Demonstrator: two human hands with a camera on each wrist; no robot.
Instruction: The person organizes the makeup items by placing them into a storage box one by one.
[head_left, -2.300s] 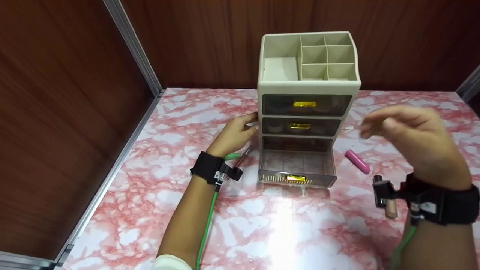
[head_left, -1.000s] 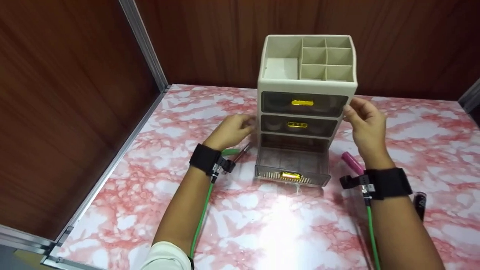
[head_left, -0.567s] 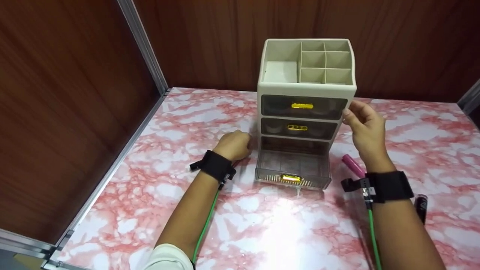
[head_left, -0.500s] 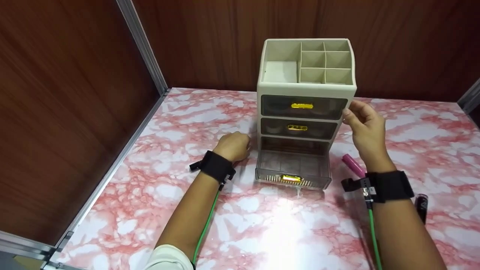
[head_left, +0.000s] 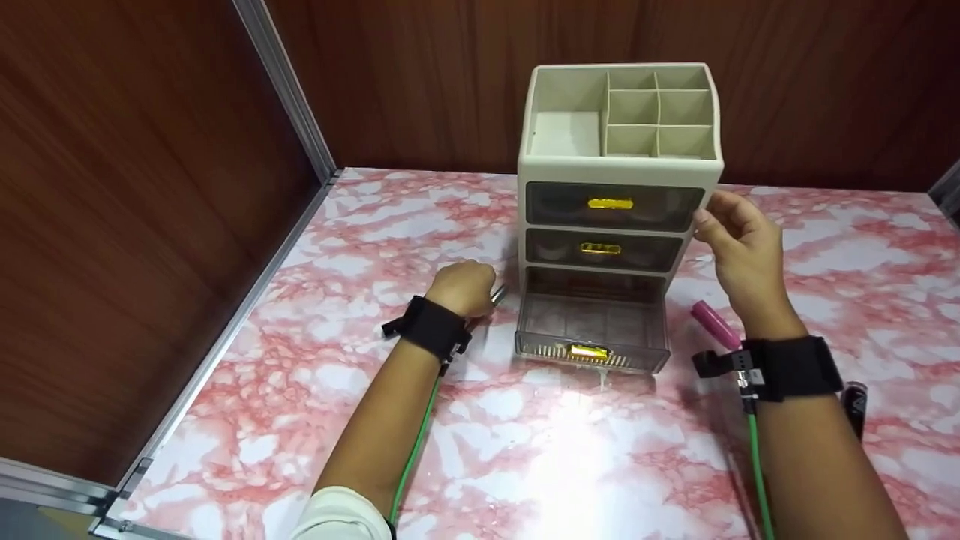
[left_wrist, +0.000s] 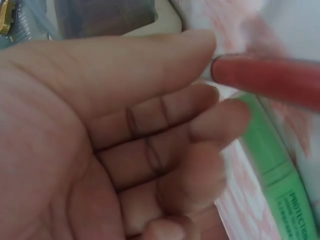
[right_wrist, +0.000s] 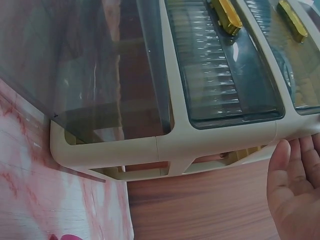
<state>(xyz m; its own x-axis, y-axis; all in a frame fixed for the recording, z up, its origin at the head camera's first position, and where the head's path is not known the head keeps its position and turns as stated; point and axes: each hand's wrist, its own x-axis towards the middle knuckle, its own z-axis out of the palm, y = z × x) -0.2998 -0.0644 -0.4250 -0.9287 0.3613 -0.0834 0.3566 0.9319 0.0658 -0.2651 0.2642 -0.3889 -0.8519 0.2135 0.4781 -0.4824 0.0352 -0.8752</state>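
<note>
A cream drawer organizer [head_left: 622,171] stands upright, its clear bottom drawer [head_left: 540,351] pulled out. My right hand [head_left: 750,259] touches the organizer's right side, thumb at the front corner; in the right wrist view the fingers lie against the frame, their tips partly cut off. Left of the drawer, my left hand [head_left: 461,289] hovers low over the table, fingers loosely curled with nothing between them. In the left wrist view, a slim red tube [left_wrist: 270,77] lies just past the thumb tip, and a green tube [left_wrist: 267,160] with printed lettering lies beside the fingertips.
A pink tube [head_left: 715,324] lies right of the open drawer. A black tube [head_left: 856,409] is partly hidden behind my right forearm. Dark wooden panels [head_left: 420,90] close off the back and left of the marbled table [head_left: 315,420].
My left hand has left the organizer's left side and come down toward the tubes, turning over. My right hand has come in from the right onto the organizer's side.
</note>
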